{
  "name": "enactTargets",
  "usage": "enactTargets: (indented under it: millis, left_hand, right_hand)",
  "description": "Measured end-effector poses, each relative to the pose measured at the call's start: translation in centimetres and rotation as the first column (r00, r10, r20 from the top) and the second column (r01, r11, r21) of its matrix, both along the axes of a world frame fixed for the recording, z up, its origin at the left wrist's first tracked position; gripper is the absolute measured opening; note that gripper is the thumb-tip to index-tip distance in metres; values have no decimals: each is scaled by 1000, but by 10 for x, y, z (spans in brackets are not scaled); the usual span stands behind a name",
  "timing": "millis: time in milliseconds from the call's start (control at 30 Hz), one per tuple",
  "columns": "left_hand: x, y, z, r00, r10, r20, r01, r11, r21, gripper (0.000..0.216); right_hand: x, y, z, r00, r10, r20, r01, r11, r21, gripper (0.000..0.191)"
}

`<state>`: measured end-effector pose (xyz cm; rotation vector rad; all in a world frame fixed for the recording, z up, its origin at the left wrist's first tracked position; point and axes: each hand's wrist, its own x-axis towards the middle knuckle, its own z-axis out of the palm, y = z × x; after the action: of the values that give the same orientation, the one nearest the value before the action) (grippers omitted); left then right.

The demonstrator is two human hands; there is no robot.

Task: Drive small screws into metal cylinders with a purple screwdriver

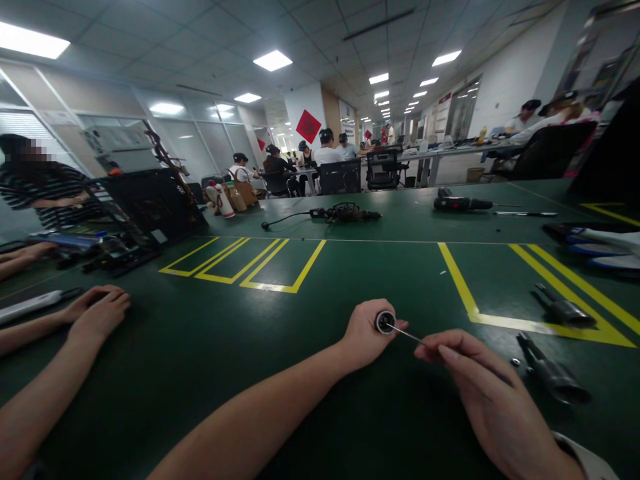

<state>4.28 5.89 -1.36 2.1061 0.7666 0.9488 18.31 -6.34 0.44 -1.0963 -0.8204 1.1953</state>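
My left hand [367, 335] is closed around a small round black part with a pale centre [385, 322], held just above the green table [280, 347]. My right hand [483, 383] pinches a thin metal rod-like tool [407, 334]. The tool's tip reaches the face of the round part. Both hands hover near the table's front middle, a short gap between them.
Two dark cylindrical parts [563, 311] [553, 377] and a small screw [515, 362] lie to the right by yellow tape lines [463, 287]. A co-worker's hands [100, 310] rest at the left beside a white tool [30, 305]. Farther back lie a black case [150, 207], a cable bundle [345, 213] and a power screwdriver [463, 203].
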Motion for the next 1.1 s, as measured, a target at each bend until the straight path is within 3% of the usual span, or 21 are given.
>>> enactTargets:
  millis: [200, 600, 900, 1100]
  left_hand:
    - [0, -1, 0, 999, -21, -34, 22, 999, 33, 25]
    - [0, 0, 0, 999, -25, -20, 26, 998, 59, 25]
    - [0, -2, 2, 997, 8, -80, -3, 998, 62, 25]
    - [0, -2, 0, 998, -33, -44, 34, 999, 36, 26]
  right_hand:
    - [-2, 2, -2, 986, 26, 162, -24, 1000, -14, 24]
    - [-4, 6, 3, 974, 98, -203, -111, 992, -54, 15]
    - [-6, 1, 6, 1000, 11, -21, -13, 996, -89, 24]
    - [-5, 4, 8, 989, 71, -128, -81, 994, -75, 18]
